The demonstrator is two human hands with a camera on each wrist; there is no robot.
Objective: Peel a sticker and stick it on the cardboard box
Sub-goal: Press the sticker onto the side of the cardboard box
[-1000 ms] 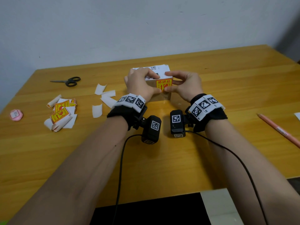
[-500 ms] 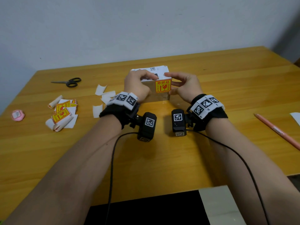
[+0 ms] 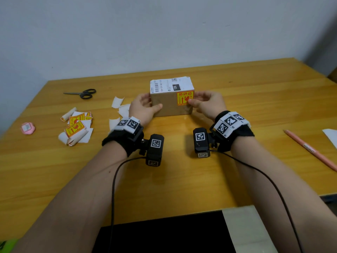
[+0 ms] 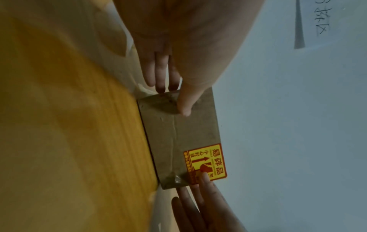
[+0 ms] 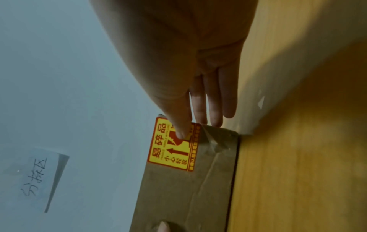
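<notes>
Left hand (image 3: 144,108) braces box (image 3: 169,105), fingers straight; right hand (image 3: 206,104) thumb presses sticker (image 3: 184,98); uneven pressure risks lifted corner

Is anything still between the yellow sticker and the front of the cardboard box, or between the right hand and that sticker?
Nothing visible. The yellow sticker lies flat on the cardboard box front face, upper right corner. The right hand has its thumb directly on it; the left hand steadies the box's other side.
</notes>
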